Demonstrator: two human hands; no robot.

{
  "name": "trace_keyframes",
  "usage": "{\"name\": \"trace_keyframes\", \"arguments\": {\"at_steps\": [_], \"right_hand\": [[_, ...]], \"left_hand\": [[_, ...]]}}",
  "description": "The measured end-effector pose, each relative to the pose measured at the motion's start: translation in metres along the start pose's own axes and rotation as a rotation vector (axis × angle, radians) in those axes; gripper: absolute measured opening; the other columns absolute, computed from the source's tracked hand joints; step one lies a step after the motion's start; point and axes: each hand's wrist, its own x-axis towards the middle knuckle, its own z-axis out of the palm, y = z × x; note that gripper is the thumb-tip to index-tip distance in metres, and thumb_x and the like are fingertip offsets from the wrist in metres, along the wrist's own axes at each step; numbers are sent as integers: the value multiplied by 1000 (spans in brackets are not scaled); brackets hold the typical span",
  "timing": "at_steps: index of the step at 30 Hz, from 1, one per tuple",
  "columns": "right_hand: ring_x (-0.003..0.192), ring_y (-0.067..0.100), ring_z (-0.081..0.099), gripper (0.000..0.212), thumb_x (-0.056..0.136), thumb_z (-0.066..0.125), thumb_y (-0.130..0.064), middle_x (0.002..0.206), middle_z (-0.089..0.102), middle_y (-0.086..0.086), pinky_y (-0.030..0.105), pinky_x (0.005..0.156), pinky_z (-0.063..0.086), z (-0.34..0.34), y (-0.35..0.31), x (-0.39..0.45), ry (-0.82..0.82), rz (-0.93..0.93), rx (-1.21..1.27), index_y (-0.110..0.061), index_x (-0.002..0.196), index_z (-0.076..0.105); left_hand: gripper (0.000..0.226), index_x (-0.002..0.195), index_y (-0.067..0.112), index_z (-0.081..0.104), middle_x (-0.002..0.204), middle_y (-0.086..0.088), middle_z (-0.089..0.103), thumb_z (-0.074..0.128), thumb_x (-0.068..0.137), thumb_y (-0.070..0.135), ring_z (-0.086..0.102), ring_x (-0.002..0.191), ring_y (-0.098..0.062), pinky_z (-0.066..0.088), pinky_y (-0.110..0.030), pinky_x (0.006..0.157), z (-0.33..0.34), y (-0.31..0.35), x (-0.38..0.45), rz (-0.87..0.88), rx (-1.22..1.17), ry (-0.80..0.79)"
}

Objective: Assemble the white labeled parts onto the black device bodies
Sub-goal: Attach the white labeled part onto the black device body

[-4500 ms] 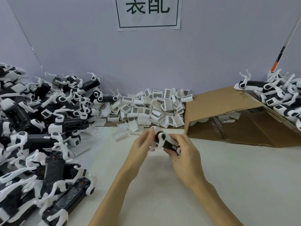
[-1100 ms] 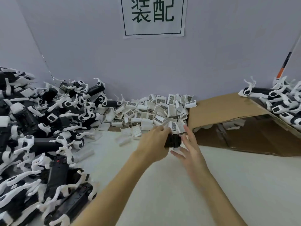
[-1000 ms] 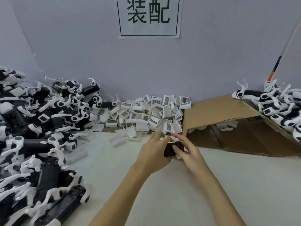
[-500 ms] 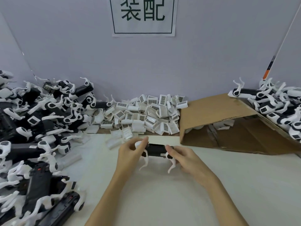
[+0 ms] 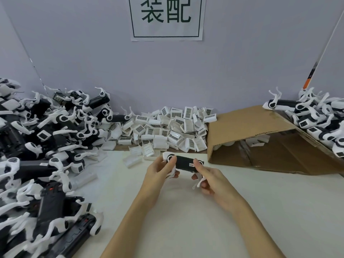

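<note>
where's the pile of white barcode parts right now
In the head view, the pile of white labeled parts lies centre, against the back wall, between the black device heap and the cardboard box.

One view only, head-worn, wide-angle. Looks forward and down from above the near edge of the white table (image 5: 186, 229). Faces the grey wall (image 5: 223, 71) at the far side, where a paper sign (image 5: 166, 17) is cut off by the top edge. Both forearms enter from the bottom edge; left hand (image 5: 160, 169) and right hand (image 5: 210, 178) sit close, near frame centre. Straight edges bow outward toward the frame sides. Left pile of black-and-white devices (image 5: 46, 146) and right cardboard box (image 5: 260, 142) run off the side edges. No second view shares the scene.
</note>
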Motion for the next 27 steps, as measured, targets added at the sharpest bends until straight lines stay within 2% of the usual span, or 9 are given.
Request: {"name": "trace_keyframes", "arguments": {"at_steps": [5,8,11,13,16,19,23,25,27], "right_hand": [[62,7,51,75,66,70,-89,92,77,-5,23,60,40,2,0,-2,22,-56,-145,-20,96,79],[75,5,60,68,64,72,-88,90,75,-11,27,73,44,-2,0,-3,4,-157,-148,-32,101,79],[102,12,67,63,73,84,-63,122,74,-12,28,79,50,-9,-1,-2,-52,-274,-82,-41,129,68],[115,10,66,63,79,87,-42,137,66,-14,27,88,52,-14,0,-2,-54,-322,-75,-44,137,60],[127,5,60,69,88,85,-15,145,58,-16,23,93,54,-13,2,-2,-62,-403,-210,-46,142,54],[141,5,47,70,91,78,-3,153,47,-16,10,97,47,-6,5,-2,-51,-478,-282,-48,140,56],[154,2,28,88,91,54,18,162,37,-21,18,111,41,1,5,-1,-83,-505,-306,-50,147,51],[152,4,33,102,88,44,23,165,37,-14,34,121,37,7,3,-2,-106,-422,-14,-52,156,37],[145,16,49,82,97,49,11,160,49,3,44,122,39,9,2,0,-98,-284,377,-40,160,35]], "left_hand": [[41,121,21,75,117,-14,77,73,94,52,74,108,-32,51,-45,105,-8,2,-4,20,-1,-41],[40,124,28,73,116,-7,77,72,93,53,71,112,-17,47,-37,105,-8,4,-4,61,60,-41],[44,133,41,69,137,23,64,72,91,55,62,128,-6,45,-32,108,-8,1,-2,107,183,-4],[45,129,48,69,144,24,49,72,86,62,60,126,-7,47,-27,104,-8,0,-3,66,231,8],[59,130,28,69,127,-5,62,73,85,66,67,91,-22,55,-32,80,-2,-3,-2,-42,37,-57],[70,131,13,72,104,-9,78,67,94,72,69,76,-31,58,-36,68,1,-1,0,-143,-156,12],[51,121,-5,76,127,-25,74,76,99,42,77,110,-36,64,-46,92,-1,-6,5,-215,-288,76],[52,126,-9,69,131,-28,70,79,96,33,76,115,-35,63,-48,98,0,-4,5,-202,-328,104],[60,128,-8,63,130,-26,70,84,88,32,77,113,-32,62,-49,100,1,-1,6,-164,-365,142]]}}
